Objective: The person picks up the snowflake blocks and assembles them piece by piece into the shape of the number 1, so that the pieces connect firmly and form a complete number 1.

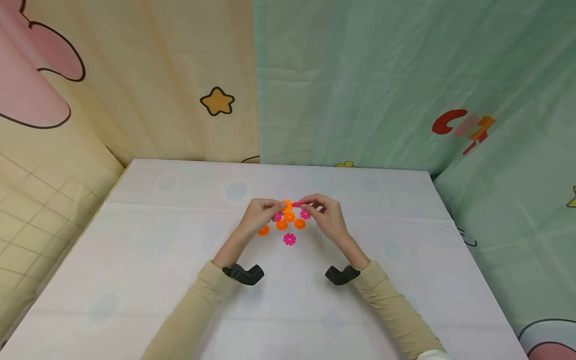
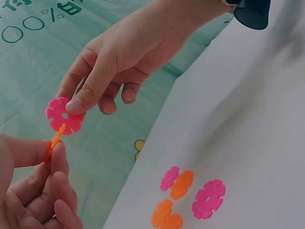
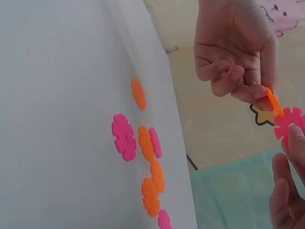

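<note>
Between the thumb and fingers of my left hand (image 1: pixel 258 216) is an orange flower-shaped notched disc (image 2: pixel 57 138), held edge-on in the left wrist view. My right hand (image 1: pixel 327 216) pinches a pink notched disc (image 3: pixel 282 126) by its rim, thumb lying on its flat face. The two discs meet at their edges, the orange one right at a notch of the pink one. Both hands are raised over the far half of the table. Below them lie loose discs, among them a pink disc (image 1: pixel 289 239) nearest me and an orange disc (image 1: pixel 263 230) at the left.
Several more orange and pink discs lie close together on the white-covered table (image 1: pixel 288 320), including an orange disc (image 1: pixel 299 224) and a pink disc (image 1: pixel 305 214). A printed curtain (image 1: pixel 360 90) hangs behind the table's far edge. Black wrist mounts (image 1: pixel 243 274) sit at both cuffs.
</note>
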A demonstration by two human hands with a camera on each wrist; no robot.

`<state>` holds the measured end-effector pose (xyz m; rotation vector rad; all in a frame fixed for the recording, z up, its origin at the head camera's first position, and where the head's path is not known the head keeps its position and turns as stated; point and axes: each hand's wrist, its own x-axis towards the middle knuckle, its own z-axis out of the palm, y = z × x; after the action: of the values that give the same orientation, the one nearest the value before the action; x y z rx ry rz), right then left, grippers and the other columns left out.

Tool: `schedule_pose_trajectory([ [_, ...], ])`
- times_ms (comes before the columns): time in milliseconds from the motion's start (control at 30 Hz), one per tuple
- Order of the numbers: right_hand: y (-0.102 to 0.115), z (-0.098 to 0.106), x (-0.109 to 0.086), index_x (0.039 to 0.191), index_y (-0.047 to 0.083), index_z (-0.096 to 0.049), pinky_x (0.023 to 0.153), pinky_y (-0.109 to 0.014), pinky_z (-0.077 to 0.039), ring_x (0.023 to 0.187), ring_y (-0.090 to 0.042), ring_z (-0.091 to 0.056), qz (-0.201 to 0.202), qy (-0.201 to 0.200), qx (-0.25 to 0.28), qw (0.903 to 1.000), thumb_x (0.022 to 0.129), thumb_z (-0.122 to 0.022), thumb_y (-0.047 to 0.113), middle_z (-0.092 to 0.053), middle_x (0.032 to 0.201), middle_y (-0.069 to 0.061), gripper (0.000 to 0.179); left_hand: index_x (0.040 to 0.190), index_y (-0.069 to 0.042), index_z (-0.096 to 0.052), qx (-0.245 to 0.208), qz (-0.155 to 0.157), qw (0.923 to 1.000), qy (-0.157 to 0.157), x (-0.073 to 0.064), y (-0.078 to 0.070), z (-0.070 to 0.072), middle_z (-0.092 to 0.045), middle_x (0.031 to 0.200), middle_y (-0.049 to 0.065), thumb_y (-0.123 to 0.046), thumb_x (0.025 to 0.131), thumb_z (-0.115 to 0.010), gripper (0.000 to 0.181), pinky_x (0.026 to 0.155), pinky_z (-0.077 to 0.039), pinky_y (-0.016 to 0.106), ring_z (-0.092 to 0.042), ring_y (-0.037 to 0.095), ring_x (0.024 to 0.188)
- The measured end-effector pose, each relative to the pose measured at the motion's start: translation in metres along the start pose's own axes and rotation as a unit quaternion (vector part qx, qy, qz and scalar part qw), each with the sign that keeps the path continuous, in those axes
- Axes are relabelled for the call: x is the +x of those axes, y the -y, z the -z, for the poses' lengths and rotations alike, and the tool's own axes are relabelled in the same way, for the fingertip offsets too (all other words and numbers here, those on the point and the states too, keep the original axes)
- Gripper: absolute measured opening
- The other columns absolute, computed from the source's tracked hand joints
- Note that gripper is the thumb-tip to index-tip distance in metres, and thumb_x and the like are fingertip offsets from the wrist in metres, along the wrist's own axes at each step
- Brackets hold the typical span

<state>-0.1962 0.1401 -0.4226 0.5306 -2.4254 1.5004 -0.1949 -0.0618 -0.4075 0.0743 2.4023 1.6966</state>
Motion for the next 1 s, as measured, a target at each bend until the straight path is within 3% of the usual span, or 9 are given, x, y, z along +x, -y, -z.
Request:
schedule_pose_trajectory([
  [100, 0.001, 0.0, 0.0, 0.098, 0.006, -0.073, 0.059, -0.019, -0.048, 0.07, -0.018, -0.058, 0.004, 0.001, 0.004, 1.0, 0.088, -0.07, 0.015, -0.072, 0.094, -0.01, 0.014, 0.104, 0.001, -0.071, -0.002, 0.007, 1.0, 0.004, 0.0, -0.002, 0.0, -0.058, 0.068, 0.001, -0.025, 0.094, -0.061, 0.03, 0.053, -0.034, 0.022, -0.05, 0.025, 0.069],
  [300, 0.0, -0.001, -0.001, 0.098, 0.006, -0.072, 0.056, -0.018, -0.046, 0.064, -0.027, -0.059, -0.003, 0.002, 0.012, 0.9999, 0.087, -0.07, 0.011, -0.072, 0.092, -0.011, 0.012, 0.105, 0.001, -0.071, -0.004, 0.015, 0.9998, 0.01, 0.001, -0.003, -0.001, -0.067, 0.087, 0.019, -0.026, 0.093, -0.062, 0.031, 0.059, -0.038, 0.023, -0.05, 0.016, 0.07],
  [467, -0.001, -0.001, -0.003, 0.097, 0.002, -0.071, 0.05, -0.017, -0.042, 0.053, -0.03, -0.052, -0.011, 0.003, 0.025, 0.9996, 0.087, -0.069, 0.009, -0.072, 0.091, -0.015, 0.013, 0.106, 0.002, -0.071, -0.012, 0.001, 0.9999, 0.006, 0.001, -0.001, -0.004, -0.07, 0.098, 0.021, -0.025, 0.093, -0.062, 0.031, 0.075, -0.049, 0.032, -0.055, 0.018, 0.079],
  [567, 0.002, -0.002, -0.004, 0.096, -0.002, -0.07, 0.045, -0.016, -0.037, 0.045, -0.025, -0.047, -0.015, 0.005, 0.037, 0.9992, 0.087, -0.068, 0.005, -0.071, 0.089, -0.019, 0.011, 0.105, 0.002, -0.071, -0.018, -0.003, 0.9998, 0.0, 0.002, 0.001, -0.006, -0.07, 0.098, 0.021, -0.024, 0.093, -0.063, 0.03, 0.077, -0.05, 0.034, -0.056, 0.02, 0.08],
  [800, 0.038, 0.005, -0.012, 0.094, -0.008, -0.066, 0.042, -0.018, -0.033, 0.038, -0.004, -0.036, -0.029, 0.004, 0.037, 0.9989, 0.088, -0.065, 0.0, -0.068, 0.088, -0.024, 0.01, 0.105, 0.003, -0.071, -0.012, -0.009, 0.9999, 0.002, 0.003, 0.0, -0.01, -0.071, 0.097, 0.021, -0.022, 0.093, -0.064, 0.03, 0.065, -0.047, 0.02, -0.06, 0.029, 0.085],
  [1000, 0.015, 0.002, -0.008, 0.097, -0.005, -0.068, 0.04, -0.018, -0.03, 0.038, -0.006, -0.036, -0.049, 0.012, 0.042, 0.9978, 0.088, -0.067, 0.003, -0.069, 0.089, -0.025, 0.013, 0.106, 0.002, -0.071, 0.001, -0.007, 0.9999, 0.012, 0.003, -0.002, -0.009, -0.071, 0.097, 0.021, -0.025, 0.092, -0.064, 0.031, 0.063, -0.045, 0.02, -0.058, 0.021, 0.078],
])
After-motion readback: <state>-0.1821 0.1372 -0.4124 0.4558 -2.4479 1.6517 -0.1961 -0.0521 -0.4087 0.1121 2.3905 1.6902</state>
